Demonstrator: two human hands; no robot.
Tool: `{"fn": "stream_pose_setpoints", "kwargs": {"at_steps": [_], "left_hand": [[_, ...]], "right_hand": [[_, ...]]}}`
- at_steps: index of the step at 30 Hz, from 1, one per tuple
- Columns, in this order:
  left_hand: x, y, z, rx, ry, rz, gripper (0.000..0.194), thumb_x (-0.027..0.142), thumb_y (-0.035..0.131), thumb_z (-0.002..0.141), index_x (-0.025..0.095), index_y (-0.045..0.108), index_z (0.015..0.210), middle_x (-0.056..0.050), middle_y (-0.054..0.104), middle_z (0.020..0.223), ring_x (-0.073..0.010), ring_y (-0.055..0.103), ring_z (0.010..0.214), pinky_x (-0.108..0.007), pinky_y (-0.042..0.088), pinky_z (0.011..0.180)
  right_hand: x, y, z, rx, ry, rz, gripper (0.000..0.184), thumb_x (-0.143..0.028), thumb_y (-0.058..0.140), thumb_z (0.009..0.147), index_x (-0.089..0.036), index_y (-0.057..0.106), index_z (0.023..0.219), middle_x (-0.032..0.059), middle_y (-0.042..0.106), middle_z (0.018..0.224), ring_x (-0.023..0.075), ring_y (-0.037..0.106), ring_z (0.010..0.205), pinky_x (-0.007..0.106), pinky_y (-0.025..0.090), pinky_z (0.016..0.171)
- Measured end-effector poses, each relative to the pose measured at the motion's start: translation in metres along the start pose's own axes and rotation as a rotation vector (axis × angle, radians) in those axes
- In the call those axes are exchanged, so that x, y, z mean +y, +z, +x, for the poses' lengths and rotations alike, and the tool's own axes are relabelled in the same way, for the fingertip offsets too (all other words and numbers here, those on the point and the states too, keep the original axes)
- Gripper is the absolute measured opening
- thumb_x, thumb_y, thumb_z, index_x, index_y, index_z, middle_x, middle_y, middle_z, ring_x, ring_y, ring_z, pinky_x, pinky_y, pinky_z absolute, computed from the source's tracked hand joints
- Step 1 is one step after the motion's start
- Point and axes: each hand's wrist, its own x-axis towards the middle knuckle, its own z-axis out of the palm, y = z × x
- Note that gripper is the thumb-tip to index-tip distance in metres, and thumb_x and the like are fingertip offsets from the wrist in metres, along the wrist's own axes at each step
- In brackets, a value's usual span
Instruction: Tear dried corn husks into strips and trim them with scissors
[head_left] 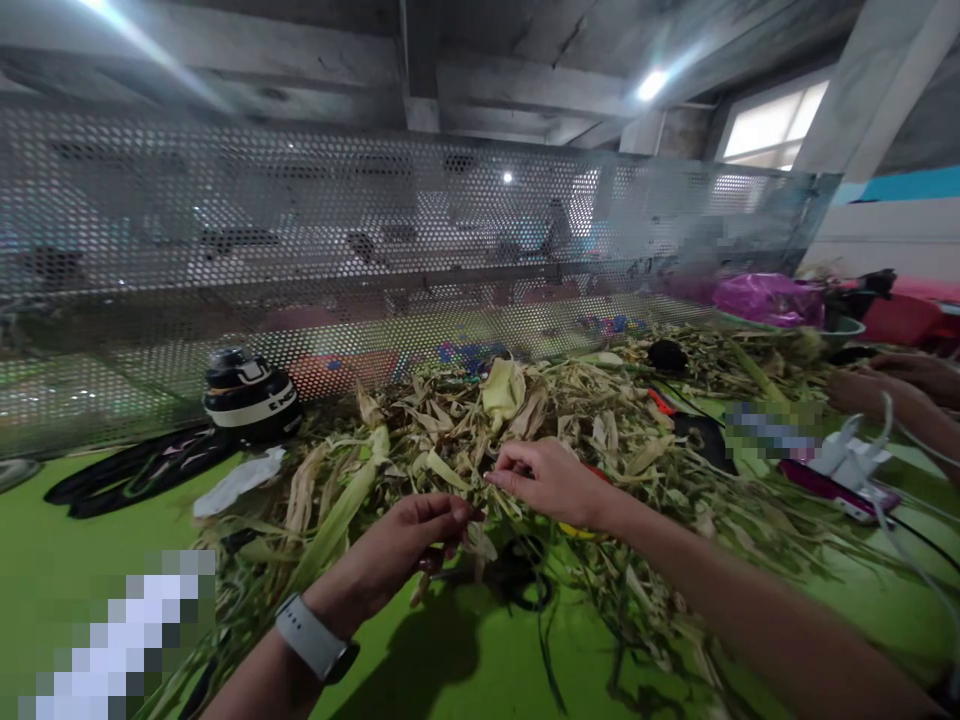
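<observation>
My left hand [412, 540], with a pale watch band on its wrist, is closed in a pinch just above the green tabletop. To its right and slightly farther off, my right hand [551, 480] has thumb and fingers pressed together. Whatever lies between the fingertips is too small to make out; a thin pale husk strip [481, 545] hangs close to the left fingertips. Under and beyond both hands spreads a heap of dry corn husks [555, 420]. Black-handled scissors [536, 598] lie on the table below the hands, partly in shadow.
A black capped jug [251, 405] and a coiled black strap [135, 470] are at left. A perforated metal screen [337, 230] stands behind the husks. At right are a power strip with white plugs [855, 460], cables, another person's hands [892, 390] and a purple bag [772, 298].
</observation>
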Motion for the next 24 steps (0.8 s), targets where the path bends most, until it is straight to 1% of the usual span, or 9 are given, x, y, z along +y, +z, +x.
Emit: {"fn": "stream_pose_setpoints", "kwargs": {"at_steps": [4, 7, 14, 20, 24], "left_hand": [[-0.0009, 0.0, 0.0003, -0.011, 0.001, 0.001, 0.027, 0.039, 0.065, 0.069, 0.013, 0.062, 0.077, 0.003, 0.048, 0.059, -0.0045, 0.033, 0.048, -0.018, 0.015, 0.042], [-0.0005, 0.0014, 0.0005, -0.001, -0.02, 0.002, 0.03, 0.041, 0.066, 0.067, 0.013, 0.062, 0.076, 0.003, 0.048, 0.058, -0.0047, 0.031, 0.047, -0.019, 0.014, 0.042], [-0.0047, -0.0004, 0.0028, -0.027, -0.017, -0.034, 0.03, 0.04, 0.067, 0.067, 0.012, 0.061, 0.076, 0.003, 0.047, 0.059, -0.0042, 0.032, 0.047, -0.019, 0.014, 0.042], [0.0031, 0.0041, -0.002, -0.005, -0.046, 0.009, 0.03, 0.041, 0.068, 0.063, 0.014, 0.061, 0.072, 0.004, 0.049, 0.059, -0.0037, 0.032, 0.045, -0.019, 0.016, 0.042], [0.0039, 0.0049, -0.0027, -0.003, -0.041, 0.017, 0.027, 0.039, 0.067, 0.064, 0.014, 0.061, 0.072, 0.004, 0.05, 0.059, -0.0037, 0.032, 0.045, -0.019, 0.016, 0.042]], "right_hand": [[0.0032, 0.001, 0.0009, -0.009, -0.009, -0.009, 0.022, -0.034, 0.053, 0.081, -0.015, 0.059, 0.072, -0.0029, 0.053, 0.055, 0.0076, 0.043, 0.05, 0.017, 0.027, 0.047], [0.0056, 0.0019, 0.0016, -0.015, -0.003, -0.003, 0.021, -0.033, 0.053, 0.081, -0.015, 0.06, 0.073, -0.0024, 0.055, 0.057, 0.0076, 0.044, 0.051, 0.017, 0.029, 0.048], [0.0052, 0.0014, 0.0015, -0.005, -0.02, -0.005, 0.019, -0.032, 0.054, 0.081, -0.015, 0.06, 0.073, -0.0037, 0.054, 0.056, 0.0058, 0.043, 0.049, 0.016, 0.028, 0.047], [0.0056, 0.002, 0.0012, -0.007, -0.004, -0.025, 0.021, -0.033, 0.054, 0.081, -0.015, 0.06, 0.073, -0.0025, 0.057, 0.058, 0.0068, 0.046, 0.051, 0.016, 0.029, 0.048], [0.0066, 0.0026, 0.0012, -0.01, 0.002, -0.032, 0.022, -0.035, 0.053, 0.081, -0.016, 0.06, 0.073, -0.0023, 0.057, 0.059, 0.0071, 0.046, 0.051, 0.016, 0.029, 0.048]]}}
